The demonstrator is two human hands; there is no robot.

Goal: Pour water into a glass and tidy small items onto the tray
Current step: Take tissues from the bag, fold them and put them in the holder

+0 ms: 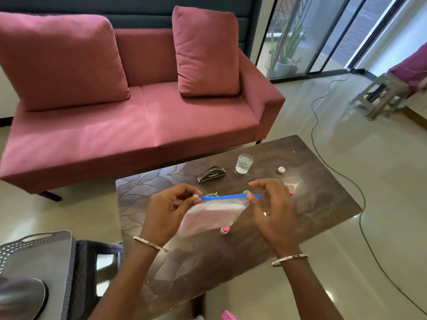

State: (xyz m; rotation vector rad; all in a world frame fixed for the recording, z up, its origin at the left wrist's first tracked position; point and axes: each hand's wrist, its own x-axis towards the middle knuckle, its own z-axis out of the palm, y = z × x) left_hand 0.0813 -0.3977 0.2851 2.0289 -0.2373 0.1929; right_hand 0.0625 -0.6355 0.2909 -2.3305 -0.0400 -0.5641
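Pouch (212, 213) contents unreadable; tray (34, 255) cut off at left edge

Dark table (312, 204): glass (243, 163) (water inside), black holder (211, 173), pink cap (281, 169).

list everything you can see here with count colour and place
clear zip pouch with blue zipper strip: 1, held over table
clear drinking glass: 1, holds water, far side of table
black wedge-shaped stand: 1, left of glass
small round pink caps: 2 clear, table right and under pouch
dark patterned coffee table: 1, centre
grey perforated tray: 1, lower left
pink sofa: 1, two cushions, behind table
left hand: pinching zipper end
right hand: at other end
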